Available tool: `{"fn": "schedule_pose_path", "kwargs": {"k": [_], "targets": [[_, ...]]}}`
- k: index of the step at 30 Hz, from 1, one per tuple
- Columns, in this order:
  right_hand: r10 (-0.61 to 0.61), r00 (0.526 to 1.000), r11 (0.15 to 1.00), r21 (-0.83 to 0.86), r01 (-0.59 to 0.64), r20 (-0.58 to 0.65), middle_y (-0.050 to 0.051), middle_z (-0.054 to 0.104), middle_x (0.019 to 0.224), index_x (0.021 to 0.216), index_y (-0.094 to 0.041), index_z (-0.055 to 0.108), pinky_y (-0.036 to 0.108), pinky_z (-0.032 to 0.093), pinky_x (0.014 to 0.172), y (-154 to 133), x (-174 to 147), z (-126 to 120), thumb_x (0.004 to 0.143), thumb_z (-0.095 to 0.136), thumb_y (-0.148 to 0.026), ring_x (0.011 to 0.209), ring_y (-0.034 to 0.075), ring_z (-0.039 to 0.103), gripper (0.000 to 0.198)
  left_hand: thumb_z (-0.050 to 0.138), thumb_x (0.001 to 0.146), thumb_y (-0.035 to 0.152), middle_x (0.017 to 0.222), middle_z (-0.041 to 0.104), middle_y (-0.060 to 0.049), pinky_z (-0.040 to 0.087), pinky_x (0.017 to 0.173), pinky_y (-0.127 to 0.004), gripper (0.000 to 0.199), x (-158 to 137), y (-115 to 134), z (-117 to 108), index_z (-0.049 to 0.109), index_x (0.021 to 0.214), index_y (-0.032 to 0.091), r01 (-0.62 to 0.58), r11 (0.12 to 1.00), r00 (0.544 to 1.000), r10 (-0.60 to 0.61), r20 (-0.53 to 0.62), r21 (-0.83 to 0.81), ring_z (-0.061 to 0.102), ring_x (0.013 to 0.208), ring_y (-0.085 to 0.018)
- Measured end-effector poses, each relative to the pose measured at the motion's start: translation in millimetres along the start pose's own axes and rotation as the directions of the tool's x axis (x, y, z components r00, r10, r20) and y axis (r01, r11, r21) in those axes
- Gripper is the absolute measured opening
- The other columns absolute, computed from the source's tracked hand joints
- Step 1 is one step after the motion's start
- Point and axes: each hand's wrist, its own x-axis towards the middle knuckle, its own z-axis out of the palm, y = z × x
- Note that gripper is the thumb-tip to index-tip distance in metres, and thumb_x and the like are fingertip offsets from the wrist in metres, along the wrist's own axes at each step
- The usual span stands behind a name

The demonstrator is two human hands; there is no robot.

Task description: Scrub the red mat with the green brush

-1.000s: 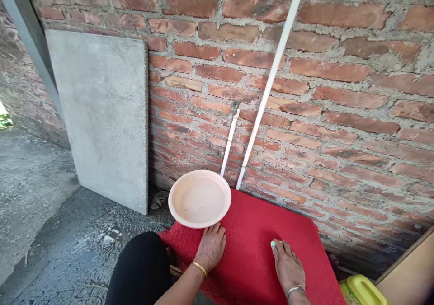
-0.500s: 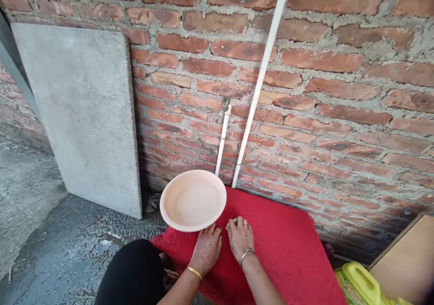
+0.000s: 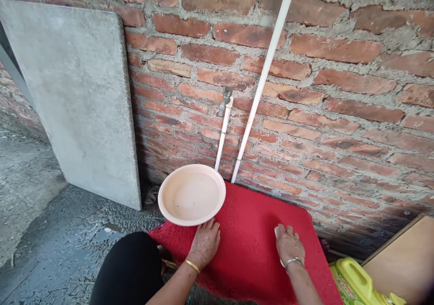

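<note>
A pale pink basin [image 3: 191,196] with a few dark specks inside stands at the left end of a red cloth [image 3: 247,232]. My left hand [image 3: 205,242], with a gold bangle, lies palm down on the cloth, fingers stretched toward the basin's near rim. I cannot tell whether the fingertips touch it. Toward the cloth's right side is my right hand [image 3: 290,245], a silver bangle on its wrist. Its fingers bend over something small and pale, mostly hidden under the palm; only whitish edges show by the thumb side.
A brick wall [image 3: 210,54] rises behind, with a white pipe [image 3: 264,79] and a tap [image 3: 226,100] on a shorter pipe. At left a grey slab [image 3: 81,101] leans over wet floor [image 3: 68,246]. A yellow jug [image 3: 356,280] and a tan board [image 3: 407,260] are at right.
My right hand has moved to the right across the red cloth, away from my left hand. My left hand stays by the basin. The view has shifted slightly.
</note>
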Motion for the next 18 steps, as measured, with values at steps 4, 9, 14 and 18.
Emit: {"fn": "schedule_pose_path", "kwargs": {"k": [4, 9, 14, 18], "targets": [[0.049, 0.999, 0.998, -0.023, -0.05, -0.019, 0.019, 0.066, 0.119, 0.124, -0.025, 0.069, 0.046, 0.05, 0.083, 17.2, -6.9, -8.8, 0.1, 0.023, -0.028, 0.099, 0.032, 0.068, 0.052, 0.046, 0.094, 0.014, 0.12, 0.067, -0.009, 0.047, 0.103, -0.044, 0.027, 0.6, 0.4, -2.1, 0.067, 0.11, 0.02, 0.004, 1.0, 1.0, -0.004, 0.003, -0.005, 0.061, 0.115, -0.026], [-0.131, 0.991, 0.99, 0.046, 0.131, 0.006, 0.016, 0.064, 0.124, 0.13, -0.023, 0.063, 0.04, 0.049, 0.09, -74.2, -26.4, -14.7, 0.103, 0.025, -0.03, 0.108, 0.028, 0.064, 0.047, 0.046, 0.094, 0.014, 0.12, 0.066, -0.009, 0.045, 0.103, -0.043, 0.026, -0.9, -3.9, 2.3, 0.067, 0.109, 0.021, 0.0, 1.0, 1.0, 0.0, -0.027, -0.003, 0.061, 0.115, -0.025], [-0.311, 0.95, 0.941, 0.141, 0.309, -0.004, 0.01, 0.062, 0.133, 0.129, -0.03, 0.063, 0.035, 0.046, 0.098, -164.7, -39.9, -11.8, 0.102, 0.034, -0.028, 0.119, 0.023, 0.06, 0.039, 0.046, 0.093, 0.013, 0.121, 0.066, -0.008, 0.044, 0.105, -0.043, 0.027, -2.1, -10.5, 10.3, 0.067, 0.107, 0.022, -0.026, 1.0, 0.998, 0.026, -0.054, 0.0, 0.06, 0.117, -0.023], [-0.297, 0.955, 0.946, 0.14, 0.294, -0.001, 0.011, 0.063, 0.131, 0.127, -0.028, 0.064, 0.036, 0.047, 0.097, -149.2, -33.7, -7.5, 0.102, 0.034, -0.026, 0.118, 0.023, 0.06, 0.04, 0.045, 0.094, 0.013, 0.12, 0.067, -0.007, 0.046, 0.105, -0.042, 0.028, -1.2, -9.5, 8.5, 0.067, 0.108, 0.022, -0.023, 1.0, 0.999, 0.024, -0.045, 0.013, 0.061, 0.116, -0.023]]}}
